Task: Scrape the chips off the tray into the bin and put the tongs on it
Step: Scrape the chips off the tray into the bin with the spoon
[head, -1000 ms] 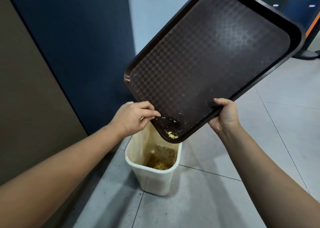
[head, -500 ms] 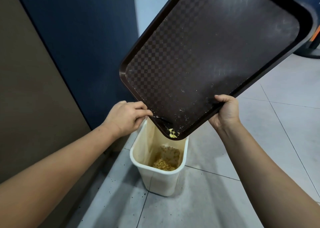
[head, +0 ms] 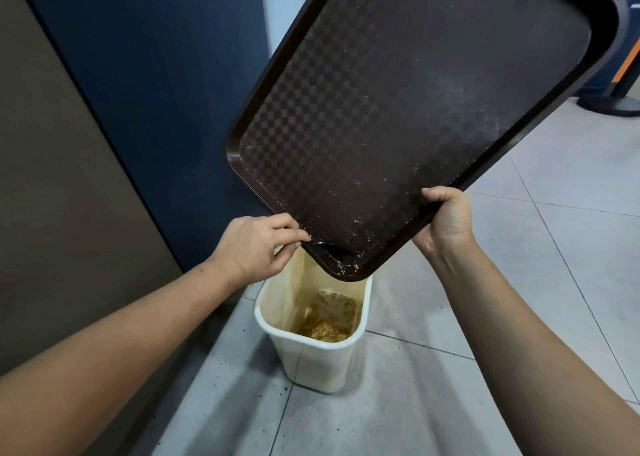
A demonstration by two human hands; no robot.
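Gone from the low corner is the yellow clump; my right hand grips the tilted tray, my left hand pinches black tongs over the bin at 6 o'clock, chips inside.

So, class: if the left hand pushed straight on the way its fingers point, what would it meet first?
Most likely the lower edge of the tilted tray, which the left hand already almost touches; depth is hard to judge.
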